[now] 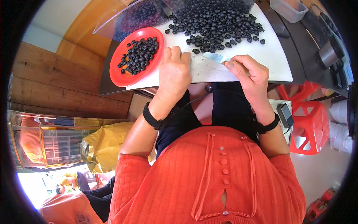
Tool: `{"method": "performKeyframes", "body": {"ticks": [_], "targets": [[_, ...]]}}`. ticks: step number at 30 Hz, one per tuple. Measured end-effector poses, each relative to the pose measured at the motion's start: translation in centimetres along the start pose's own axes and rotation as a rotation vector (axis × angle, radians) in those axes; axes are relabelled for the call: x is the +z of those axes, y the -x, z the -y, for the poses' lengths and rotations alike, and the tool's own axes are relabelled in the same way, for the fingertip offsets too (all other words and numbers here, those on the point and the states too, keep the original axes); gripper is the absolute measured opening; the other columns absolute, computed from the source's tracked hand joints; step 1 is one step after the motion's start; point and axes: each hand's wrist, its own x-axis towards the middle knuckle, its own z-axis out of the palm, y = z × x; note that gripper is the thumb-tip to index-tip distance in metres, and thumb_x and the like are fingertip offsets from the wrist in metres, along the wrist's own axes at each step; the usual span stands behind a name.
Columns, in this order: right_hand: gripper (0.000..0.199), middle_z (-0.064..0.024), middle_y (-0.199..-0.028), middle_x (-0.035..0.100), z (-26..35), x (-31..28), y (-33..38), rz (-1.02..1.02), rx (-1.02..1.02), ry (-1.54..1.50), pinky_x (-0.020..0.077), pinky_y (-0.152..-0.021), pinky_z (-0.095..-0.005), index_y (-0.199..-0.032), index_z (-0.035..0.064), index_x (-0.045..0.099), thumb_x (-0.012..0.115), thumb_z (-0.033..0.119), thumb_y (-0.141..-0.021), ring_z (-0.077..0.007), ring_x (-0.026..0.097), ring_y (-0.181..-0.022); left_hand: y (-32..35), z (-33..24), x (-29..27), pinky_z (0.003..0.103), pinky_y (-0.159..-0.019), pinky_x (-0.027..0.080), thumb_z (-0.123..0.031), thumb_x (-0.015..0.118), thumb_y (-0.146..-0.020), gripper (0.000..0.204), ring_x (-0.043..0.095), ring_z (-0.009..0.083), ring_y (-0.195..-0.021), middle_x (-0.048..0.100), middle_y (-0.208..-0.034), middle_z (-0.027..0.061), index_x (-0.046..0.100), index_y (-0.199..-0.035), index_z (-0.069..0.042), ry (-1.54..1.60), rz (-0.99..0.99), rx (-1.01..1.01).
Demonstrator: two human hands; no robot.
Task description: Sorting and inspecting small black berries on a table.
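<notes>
In my right hand (251,72) is a small pale knife-like tool (216,57), pinched between thumb and fingers, its flat blade pointing left. My left hand (175,69) is closed with its fingers curled down at the white board (220,72), beside a red plate (116,71). Whatever those fingers hold, if anything, is hidden. Small round black pieces (138,56), shiny and dimpled, lie on the plate. A large heap of the same black pieces (220,30) spreads over the board beyond both hands.
Clear plastic containers, one a box of dark pieces (140,18), stand at the far side. An empty clear tub (289,10) and a grey cup (331,52) are at far right. Red stools (309,128) stand to my right; a yellow bag (108,145) is at left.
</notes>
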Motion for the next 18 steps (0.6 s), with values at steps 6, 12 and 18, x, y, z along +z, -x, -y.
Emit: {"method": "performKeyframes", "body": {"ticks": [6, 12, 18], "targets": [[0.021, -0.0071, -0.072, 0.066, 0.0, 0.1, 0.0, 0.005, 0.015, -0.010, 0.0441, -0.055, -0.0268, -0.090, -0.0014, 0.072, 0.075, 0.019, -0.092, -0.0116, 0.058, -0.059, 0.2, 0.4, -0.6, 0.041, -0.074, 0.052, -0.001, 0.067, -0.083, 0.017, 0.059, 0.0313, -0.088, 0.058, -0.090, 0.0129, 0.071, -0.100, 0.001, -0.003, -0.001, -0.031], [0.021, -0.0077, -0.069, 0.064, 0.5, -0.1, -0.2, 0.031, 0.082, 0.034, 0.0435, -0.053, -0.0281, -0.088, 0.0005, 0.072, 0.076, 0.021, -0.091, -0.0131, 0.057, -0.056, -0.2, -0.1, -1.9, 0.028, -0.071, 0.050, 0.001, 0.064, -0.094, 0.021, 0.061, 0.0152, -0.081, 0.068, -0.095, 0.0075, 0.070, -0.114, 0.004, 1.196, 0.147, -0.560], [0.022, -0.0100, -0.069, 0.064, 0.6, 0.4, -0.4, 0.009, 0.035, 0.134, 0.0444, -0.053, -0.0321, -0.084, 0.0028, 0.071, 0.076, 0.023, -0.089, -0.0215, 0.061, -0.056, -0.3, -0.9, -1.4, 0.027, -0.069, 0.049, 0.003, 0.060, -0.097, 0.022, 0.059, 0.0130, -0.074, 0.067, -0.092, 0.0091, 0.069, -0.117, 0.004, 1.630, 0.080, -0.632]]}}
